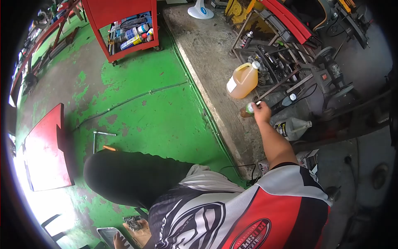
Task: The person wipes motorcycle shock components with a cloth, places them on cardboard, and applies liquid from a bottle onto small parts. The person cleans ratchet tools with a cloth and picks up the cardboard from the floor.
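Head view: right hand (262, 111) far out at 1 o'clock, clenched round small brown bottle (247, 110), long axis 8-to-2, cap handward. Left hand (140, 231) low at 7 o'clock, grasping small metal part (133, 222)

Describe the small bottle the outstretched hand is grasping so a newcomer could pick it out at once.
Find the raised concrete slab beside the green floor. By its right edge stands a big amber jug; just below it the right hand grips the small bottle. It is brownish with a green cap, far smaller than the jug and the clear jug nearby.
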`<state>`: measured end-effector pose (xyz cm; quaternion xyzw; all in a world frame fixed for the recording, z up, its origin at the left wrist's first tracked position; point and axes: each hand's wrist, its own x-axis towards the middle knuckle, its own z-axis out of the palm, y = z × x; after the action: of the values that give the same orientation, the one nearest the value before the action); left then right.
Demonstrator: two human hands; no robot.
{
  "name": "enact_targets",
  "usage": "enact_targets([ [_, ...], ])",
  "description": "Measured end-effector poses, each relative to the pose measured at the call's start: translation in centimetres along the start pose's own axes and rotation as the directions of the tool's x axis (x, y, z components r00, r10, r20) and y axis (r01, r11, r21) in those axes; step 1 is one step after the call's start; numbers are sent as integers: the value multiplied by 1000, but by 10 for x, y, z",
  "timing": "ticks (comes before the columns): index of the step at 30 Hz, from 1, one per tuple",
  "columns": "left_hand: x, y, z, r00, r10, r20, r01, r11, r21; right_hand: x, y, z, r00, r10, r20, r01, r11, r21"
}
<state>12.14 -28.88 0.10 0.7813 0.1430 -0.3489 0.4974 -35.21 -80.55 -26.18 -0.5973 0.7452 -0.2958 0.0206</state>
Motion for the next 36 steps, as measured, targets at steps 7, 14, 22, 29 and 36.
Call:
enact_targets([
  [7, 40, -27, -35, 992, -122, -40, 117, 987, -112, 19, 71, -12, 944, 212, -253, -242, 966, -93],
  [14, 143, -91, -105, 988, -131, -84, 130, 991, -18, 19, 73, -18, 903, 391, -178, -413, 905, -102],
  [22, 272, -172, -191, 971, -213, -106, 226, 967, 120, 11, 56, -21, 864, 418, -280, -436, 900, 1],
  [29, 320, -208, -235, 956, -274, -104, 290, 940, 179, -59, 16, 26, 952, 299, -65, -301, 953, -24],
  [36, 340, -207, -249, 966, -244, -84, 257, 933, 253, -138, -72, 70, 824, -401, 401, 343, 915, 211],
])
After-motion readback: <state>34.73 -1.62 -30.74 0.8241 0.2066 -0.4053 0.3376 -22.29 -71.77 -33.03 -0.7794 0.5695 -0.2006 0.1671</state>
